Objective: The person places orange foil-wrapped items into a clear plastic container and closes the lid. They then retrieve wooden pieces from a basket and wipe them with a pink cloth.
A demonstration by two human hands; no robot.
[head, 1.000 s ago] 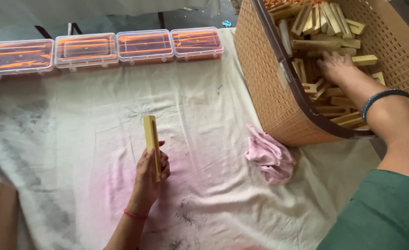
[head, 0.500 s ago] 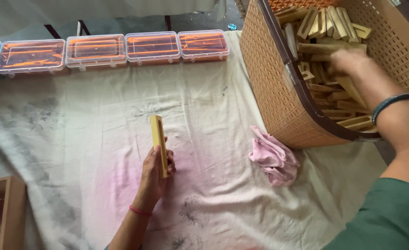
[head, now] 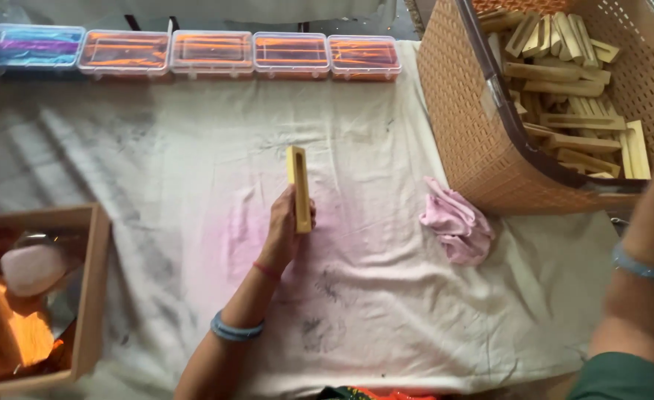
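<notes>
My left hand point(head: 284, 231) grips a narrow yellow wooden block point(head: 298, 185) by its lower half and holds it upright on edge over the white cloth point(head: 156, 163), above a pink stain. Only my right forearm point(head: 641, 296) shows at the right edge, with a blue bangle on it. The right hand itself is outside the picture. A tan woven basket point(head: 460, 118) stands at the upper right, holding several loose wooden blocks point(head: 564, 81) of the same kind.
A crumpled pink rag point(head: 456, 222) lies in front of the basket. Several clear plastic boxes point(head: 208, 53) with orange sticks line the far edge; the leftmost holds blue and purple ones. An open wooden box point(head: 94, 289) sits at the near left.
My right hand has come out of the basket and left the view. The left hand still holds the yellow block in much the same spot, while the view has shifted left.
</notes>
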